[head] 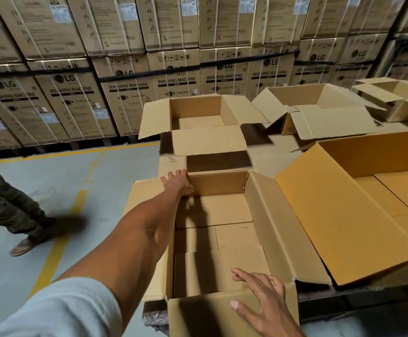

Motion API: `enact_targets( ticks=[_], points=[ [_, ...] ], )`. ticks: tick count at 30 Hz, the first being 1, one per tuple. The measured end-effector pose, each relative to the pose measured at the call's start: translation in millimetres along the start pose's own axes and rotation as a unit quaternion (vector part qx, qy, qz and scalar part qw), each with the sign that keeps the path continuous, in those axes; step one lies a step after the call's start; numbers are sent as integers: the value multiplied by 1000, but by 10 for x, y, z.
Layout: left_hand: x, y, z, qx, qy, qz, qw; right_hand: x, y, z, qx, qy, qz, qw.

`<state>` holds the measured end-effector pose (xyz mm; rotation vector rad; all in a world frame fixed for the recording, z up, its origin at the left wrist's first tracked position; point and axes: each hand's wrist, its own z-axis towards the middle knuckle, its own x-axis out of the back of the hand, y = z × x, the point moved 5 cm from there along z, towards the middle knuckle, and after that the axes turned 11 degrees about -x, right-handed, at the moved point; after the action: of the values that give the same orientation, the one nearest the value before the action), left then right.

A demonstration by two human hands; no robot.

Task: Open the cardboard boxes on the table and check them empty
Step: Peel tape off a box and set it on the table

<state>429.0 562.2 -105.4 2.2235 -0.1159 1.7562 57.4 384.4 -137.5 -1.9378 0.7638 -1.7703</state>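
A brown cardboard box (222,210) stands open right in front of me, its inside bare. My left hand (177,182) reaches to its far left corner, fingers spread over the left flap and thumb at the far wall. My right hand (263,302) lies flat with straight fingers on the near flap at the box's near right corner. Beyond it a second box (198,110) is open with bare floor. A large yellow-lined box (368,203) is open on the right. Two more open boxes (317,108) (397,98) stand at the back right.
The boxes sit on a table (266,154) whose dark front edge shows at the bottom. A wall of stacked washing machine cartons (130,69) rises behind. On the left, a person's legs (11,210) stand on the grey floor with yellow lines (62,237).
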Motion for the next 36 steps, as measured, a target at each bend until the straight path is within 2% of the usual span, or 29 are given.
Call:
enact_targets(
  ticks=[15, 23, 26, 29, 36],
  points=[
    [-5, -67, -248, -41, 11, -76, 996, -3, 3, -35, -13, -1, 18, 1000],
    [-148, 126, -1030, -84, 55, -163, 981, 44, -14, -63, -69, -21, 39, 997],
    [-234, 307, -1589, -120, 85, -276, 950, 81, -79, -79, -88, -21, 58, 994],
    [-319, 469, -2200, -143, 110, -376, 909, 143, -103, -77, -104, 11, 114, 988],
    [-549, 699, -3198, -101, 193, -557, 802, 362, -73, -120, -96, 79, 300, 946]
  ],
)
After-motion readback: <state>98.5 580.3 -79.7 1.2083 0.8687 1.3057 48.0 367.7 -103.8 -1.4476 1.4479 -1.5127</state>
